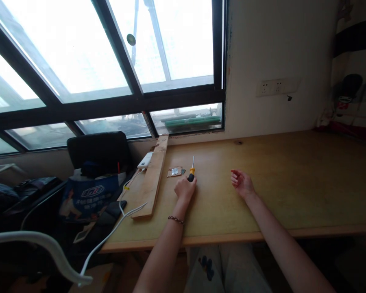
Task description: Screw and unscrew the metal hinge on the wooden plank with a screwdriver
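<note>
My left hand (184, 189) is closed round the black and yellow handle of a screwdriver (192, 171), whose metal shaft points away from me over the wooden table (213, 215). Just left of the screwdriver lies a metal hinge (175, 171) on a small piece of brown card or packaging. Several small screws (183, 171) are beside the hinge. To the right, my right hand (241, 184) is held over the table with its fingers loosely curled and apart; nothing shows in it.
A long wooden board (154, 179) lies along the table's left side, by a white power bank or adapter (145, 160) with a white cable (110, 234). A black chair (97, 148) and a blue bag (85, 197) stand left. Wall sockets (271, 87) are behind.
</note>
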Demonstrator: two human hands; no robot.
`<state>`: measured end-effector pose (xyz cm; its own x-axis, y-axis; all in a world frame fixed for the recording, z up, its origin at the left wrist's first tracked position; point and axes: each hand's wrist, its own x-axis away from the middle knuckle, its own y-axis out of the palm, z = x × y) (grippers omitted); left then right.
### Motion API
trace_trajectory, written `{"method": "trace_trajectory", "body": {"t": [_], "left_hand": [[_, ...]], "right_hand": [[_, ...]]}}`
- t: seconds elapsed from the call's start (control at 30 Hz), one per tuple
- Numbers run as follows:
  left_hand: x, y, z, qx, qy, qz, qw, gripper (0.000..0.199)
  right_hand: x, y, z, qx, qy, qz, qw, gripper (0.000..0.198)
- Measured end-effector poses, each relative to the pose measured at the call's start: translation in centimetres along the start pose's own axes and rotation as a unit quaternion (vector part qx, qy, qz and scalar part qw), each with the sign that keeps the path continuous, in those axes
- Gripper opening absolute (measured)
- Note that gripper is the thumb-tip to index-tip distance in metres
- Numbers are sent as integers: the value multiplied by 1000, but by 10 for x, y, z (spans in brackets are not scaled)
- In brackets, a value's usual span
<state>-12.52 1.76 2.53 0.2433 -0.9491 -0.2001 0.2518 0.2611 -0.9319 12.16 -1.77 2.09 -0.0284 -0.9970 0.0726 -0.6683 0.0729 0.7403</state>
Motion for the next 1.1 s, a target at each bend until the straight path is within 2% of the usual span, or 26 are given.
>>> {"method": "trace_trajectory", "body": {"t": [0.5,0.7,0.9,1.0,1.1], "left_hand": [[-8,5,-7,-12,-54,5,998,48],[-5,3,-5,-4,-53,-8,999,49],[3,0,-4,-3,-45,11,999,58],[9,-7,-5,9,-30,39,999,62],[15,-18,-9,44,12,71,996,53]], "right_hand": [[-1,0,1,0,-8,28,1000,12],[-1,1,1,18,-17,40,999,13],[3,2,-1,28,-37,49,998,14],[12,5,-4,44,-69,47,996,28],[40,8,1,66,-113,64,989,48]]}}
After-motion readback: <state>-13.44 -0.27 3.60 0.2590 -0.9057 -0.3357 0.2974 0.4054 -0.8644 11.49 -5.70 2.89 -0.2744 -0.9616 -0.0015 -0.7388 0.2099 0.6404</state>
